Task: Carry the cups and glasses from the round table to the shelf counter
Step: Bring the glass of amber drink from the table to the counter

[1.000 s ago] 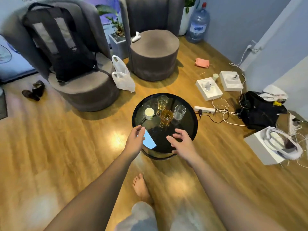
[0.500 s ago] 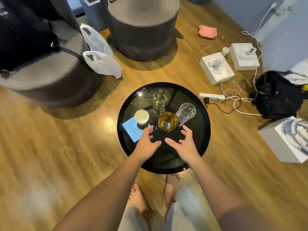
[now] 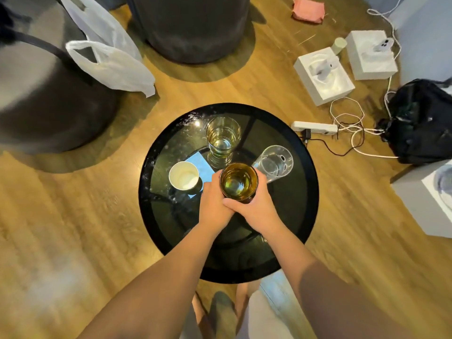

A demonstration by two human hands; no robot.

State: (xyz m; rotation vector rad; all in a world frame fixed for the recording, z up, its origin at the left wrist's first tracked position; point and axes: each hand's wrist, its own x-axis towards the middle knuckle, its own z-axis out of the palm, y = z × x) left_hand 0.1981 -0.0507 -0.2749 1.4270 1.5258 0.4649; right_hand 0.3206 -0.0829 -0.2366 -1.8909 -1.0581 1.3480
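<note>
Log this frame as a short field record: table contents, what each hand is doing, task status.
surface: round black glass table
held item: amber glass, some liquid inside
left hand: grips amber glass from its left side
right hand: grips amber glass from its right side, thumb over the left hand
other vessels on table: greenish glass, clear glass, white paper cup
also on table: blue paper, partly under the cup
task status: none carried off yet; lift of amber glass cannot be confirmed

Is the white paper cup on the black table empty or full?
Empty. The view looks straight down into the white paper cup, and its pale bare bottom shows, with no drink inside. It stands upright on the round table.
</note>
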